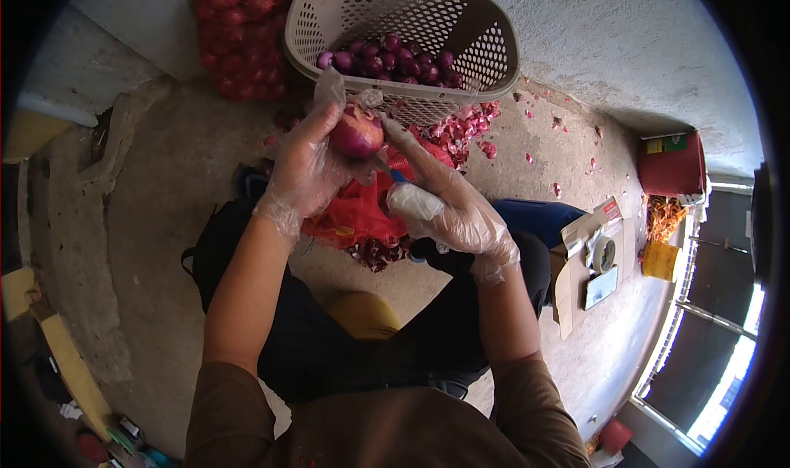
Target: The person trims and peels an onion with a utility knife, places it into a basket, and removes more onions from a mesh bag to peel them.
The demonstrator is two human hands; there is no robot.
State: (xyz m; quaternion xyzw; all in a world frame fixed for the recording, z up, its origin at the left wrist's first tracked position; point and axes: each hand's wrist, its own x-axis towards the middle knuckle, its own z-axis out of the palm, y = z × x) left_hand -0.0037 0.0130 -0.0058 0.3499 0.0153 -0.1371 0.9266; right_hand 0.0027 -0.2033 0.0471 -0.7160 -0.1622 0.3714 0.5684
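A large red onion (359, 132) with a paler patch near its top is held in my left hand (309, 163), which wears a clear plastic glove. My right hand (448, 209), gloved the same way, is closed around a small knife (398, 176); a bit of its blue handle shows, and its short blade points at the onion's lower right side. The right thumb or forefinger reaches up beside the onion. Below both hands lies a red mesh sack (354, 213) with onion skins (380, 252) around it.
Ahead stands a grey-brown plastic basket (481, 81) with several red onions (395, 60) inside. To its left leans a full red mesh sack (243, 36). At right are cardboard (564, 299), a tape roll (604, 255), a phone (601, 288) and a red bin (671, 167).
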